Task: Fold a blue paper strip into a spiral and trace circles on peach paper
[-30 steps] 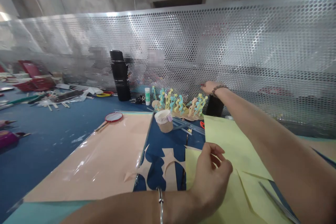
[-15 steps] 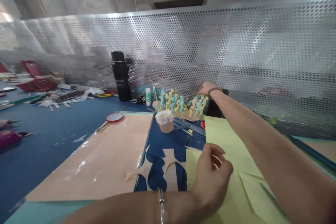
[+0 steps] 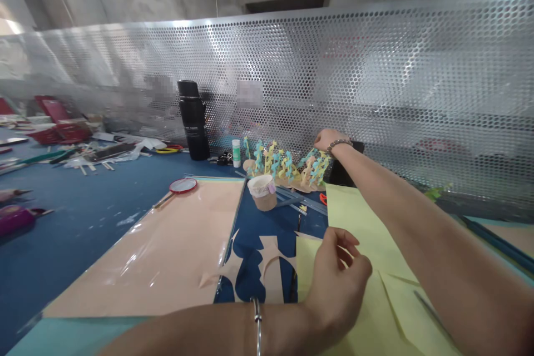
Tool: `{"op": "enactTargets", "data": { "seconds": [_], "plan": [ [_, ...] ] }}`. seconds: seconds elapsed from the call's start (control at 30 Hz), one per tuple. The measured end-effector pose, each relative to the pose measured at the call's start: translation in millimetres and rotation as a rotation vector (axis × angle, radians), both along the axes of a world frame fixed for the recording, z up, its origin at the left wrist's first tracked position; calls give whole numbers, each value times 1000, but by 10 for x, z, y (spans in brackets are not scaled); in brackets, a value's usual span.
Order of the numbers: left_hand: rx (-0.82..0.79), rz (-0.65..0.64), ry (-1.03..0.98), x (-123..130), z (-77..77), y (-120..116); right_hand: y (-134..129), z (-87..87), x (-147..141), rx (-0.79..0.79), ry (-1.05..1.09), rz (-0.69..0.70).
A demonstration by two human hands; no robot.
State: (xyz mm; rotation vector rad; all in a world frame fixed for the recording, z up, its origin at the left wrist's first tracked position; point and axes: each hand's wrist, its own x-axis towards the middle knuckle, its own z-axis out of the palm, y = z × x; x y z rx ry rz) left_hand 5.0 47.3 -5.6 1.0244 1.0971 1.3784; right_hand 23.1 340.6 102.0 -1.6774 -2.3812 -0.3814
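Note:
My left hand (image 3: 340,275), with a silver bangle at the wrist, hovers over yellow paper (image 3: 362,211); its fingers are curled with a gap between thumb and index finger, and nothing shows in them. My right hand (image 3: 329,140), wearing a beaded bracelet, reaches to the back at the right end of a row of twisted paper pieces (image 3: 287,164) in blue, yellow and peach. Its fingers are bent down at the top of these pieces, and the fingertips are hidden. A paper-lined cup (image 3: 263,193) stands in front of the row, and peach paper offcuts (image 3: 271,272) lie nearer.
Large peach sheets (image 3: 158,250) in clear plastic carry a red-rimmed magnifier (image 3: 182,185). A black bottle (image 3: 194,122) and a glue stick (image 3: 236,153) stand by the perforated metal screen (image 3: 275,78). A purple tool (image 3: 16,219) lies left.
The view has shifted very slightly. Both hands remain in nearly the same places and poses.

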Motion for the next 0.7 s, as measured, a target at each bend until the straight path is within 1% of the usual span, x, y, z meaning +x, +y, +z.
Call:
{"op": "enactTargets", "data": {
  "seconds": [0.1,0.27,0.4,0.7],
  "plan": [
    [2,1,-5,-1,0,8,-91,53,-35,7,-24,-8],
    [7,4,-3,-11,10,16,-190,45,-142,64,-85,79],
    [4,1,-1,-6,4,13,-212,6,-234,84,-140,136],
    [13,0,-6,-10,5,8,-230,-6,-298,77,-222,171]
  ]
}}
